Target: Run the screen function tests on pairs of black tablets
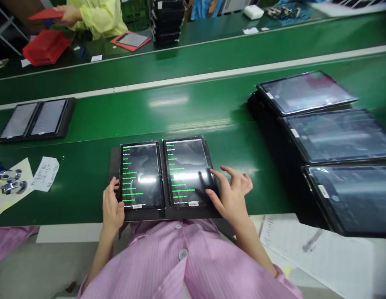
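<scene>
Two tablets lie side by side in a black tray [114, 160] at the bench's near edge. Green and white lines of test names show on the dark screens of the left tablet [142, 176] and the right tablet [186, 172]. My left hand [111, 207] grips the tray's left edge, fingers along the rim and thumb at the near corner by the left tablet. Over the right tablet's right edge is my right hand [232, 191], its fingers apart and holding nothing. Its index fingertip is close to the screen; whether it touches, I cannot tell.
Stacked trays with large tablets [342, 135] stand at right. Another tray holds two tablets [49, 117] at far left, near a handwritten note [45, 173] and metal parts [12, 182]. Papers [317, 253] lie below the bench. Across it, a yellow-sleeved person handles red sheets [46, 14].
</scene>
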{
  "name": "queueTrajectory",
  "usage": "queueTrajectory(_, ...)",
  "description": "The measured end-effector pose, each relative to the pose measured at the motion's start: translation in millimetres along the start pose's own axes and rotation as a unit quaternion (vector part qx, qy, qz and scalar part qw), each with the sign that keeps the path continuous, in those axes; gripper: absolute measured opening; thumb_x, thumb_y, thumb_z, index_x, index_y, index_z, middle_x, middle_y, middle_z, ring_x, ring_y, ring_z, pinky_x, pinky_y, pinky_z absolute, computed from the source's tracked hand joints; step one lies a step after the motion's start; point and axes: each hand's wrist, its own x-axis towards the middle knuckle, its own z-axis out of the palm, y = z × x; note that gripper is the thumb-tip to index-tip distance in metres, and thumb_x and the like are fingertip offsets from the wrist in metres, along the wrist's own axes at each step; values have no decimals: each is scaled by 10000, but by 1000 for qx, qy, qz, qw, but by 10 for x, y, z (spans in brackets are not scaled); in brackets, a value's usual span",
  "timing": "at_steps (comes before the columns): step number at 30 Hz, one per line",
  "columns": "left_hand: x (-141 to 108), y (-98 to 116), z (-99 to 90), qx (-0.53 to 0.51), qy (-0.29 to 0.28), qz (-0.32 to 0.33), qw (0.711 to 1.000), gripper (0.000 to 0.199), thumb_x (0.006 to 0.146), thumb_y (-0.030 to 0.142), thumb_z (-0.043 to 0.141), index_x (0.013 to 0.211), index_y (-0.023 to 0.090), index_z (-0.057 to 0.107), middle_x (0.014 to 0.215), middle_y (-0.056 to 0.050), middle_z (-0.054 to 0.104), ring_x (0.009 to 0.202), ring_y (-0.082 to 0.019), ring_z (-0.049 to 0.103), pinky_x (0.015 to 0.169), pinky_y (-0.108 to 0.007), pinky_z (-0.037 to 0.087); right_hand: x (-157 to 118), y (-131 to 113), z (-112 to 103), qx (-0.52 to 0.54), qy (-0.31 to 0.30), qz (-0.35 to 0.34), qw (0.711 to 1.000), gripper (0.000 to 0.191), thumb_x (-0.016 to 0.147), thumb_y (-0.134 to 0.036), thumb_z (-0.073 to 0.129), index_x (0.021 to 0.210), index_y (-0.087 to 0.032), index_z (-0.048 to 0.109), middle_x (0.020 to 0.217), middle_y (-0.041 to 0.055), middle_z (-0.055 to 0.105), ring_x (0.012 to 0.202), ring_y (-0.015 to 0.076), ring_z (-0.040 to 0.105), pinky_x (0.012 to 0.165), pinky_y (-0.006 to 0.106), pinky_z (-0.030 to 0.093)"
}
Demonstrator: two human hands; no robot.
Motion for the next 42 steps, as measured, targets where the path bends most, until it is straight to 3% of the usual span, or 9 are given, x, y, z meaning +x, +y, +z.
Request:
queueTrajectory(6, 114, 72, -48, 25, -41, 17, 999, 705, 1008, 645, 154, 1525, 223, 380, 1412, -158, 497, 1290, -315, 473, 1076, -488, 368, 112, -156, 83, -15, -59, -49, 997, 548, 1028, -609, 343, 1362, -238, 567, 1391, 162, 432, 1253, 379, 392, 1125, 660, 144)
queueTrajectory(15, 208, 150, -11, 115, -49, 18, 992, 643, 1027, 574, 249, 1511, 184, 414, 1320, -187, 511, 1189, -344, 507, 1000, -518, 421, 220, -312, 175, -40, -110, -85, 989, 600, 986, -715, 397, 1408, -326, 570, 1494, 158, 332, 1315, 383, 349, 1129, 691, 99)
queueTrajectory(17, 219, 139, -32, 132, -60, 9, 989, 628, 1022, 579, 274, 1482, 192, 457, 1283, -180, 518, 1123, -332, 533, 964, -511, 453, 205, -284, 195, -47, -111, -81, 989, 591, 977, -721, 411, 1393, -335, 578, 1515, 156, 297, 1338, 396, 327, 1122, 708, 93)
queueTrajectory(20, 287, 110, -113, 100, -44, 5, 994, 697, 1013, 610, 266, 1556, 174, 299, 1311, -192, 501, 1054, -304, 577, 932, -504, 495, 215, -138, 153, -41, -64, -63, 995, 620, 988, -723, 336, 1395, -315, 564, 1513, 156, 268, 1357, 414, 302, 1117, 723, 87)
queueTrajectory(24, 659, 161, -172, 93, -47, 47, 993, 712, 1003, 622, 310, 1529, 142, 306, 1420, -228, 417, 1263, -351, 514, 1042, -541, 456, 491, 165, 76, -27, -13, -2, 1000, 681, 1006, -674, 252, 1452, -220, 495, 1437, 192, 321, 1323, 412, 337, 1117, 713, 149)
queueTrajectory(27, 1143, 285, -27, 93, -118, 127, 980, 664, 998, 588, 395, 1502, 159, 343, 1541, -232, 306, 1414, -367, 399, 1115, -544, 406, 884, 278, 167, -34, -93, 3, 995, 567, 1037, -572, 282, 1474, -276, 490, 1440, 170, 349, 1321, 407, 338, 1099, 716, 202)
queueTrajectory(31, 1612, 430, 257, 121, -213, 255, 935, 726, 994, 568, 429, 1559, 170, 204, 1629, -247, 200, 1505, -396, 245, 1178, -683, 196, 1258, 231, 316, -77, -173, -3, 982, 469, 1055, -512, 372, 1474, -357, 514, 1507, 152, 337, 1354, 427, 306, 1074, 771, 180)
queueTrajectory(37, 1622, 428, 337, 120, -262, 321, 902, 715, 993, 555, 436, 1565, 181, 225, 1499, -198, 480, 1380, -327, 475, 1164, -546, 311, 1330, 184, 248, -48, -177, -54, 982, 350, 1056, -492, 446, 1239, -376, 720, 1481, 114, 426, 1351, 384, 342, 1111, 744, 156)
queueTrajectory(42, 1650, 462, 395, 175, -239, 292, 910, 795, 973, 635, 414, 1564, 133, 239, 1604, -258, 288, 1473, -414, 309, 1163, -674, 187, 1402, 279, 324, -16, -145, -45, 988, 352, 1056, -458, 448, 1278, -359, 704, 1495, 125, 423, 1357, 415, 329, 1086, 787, 99)
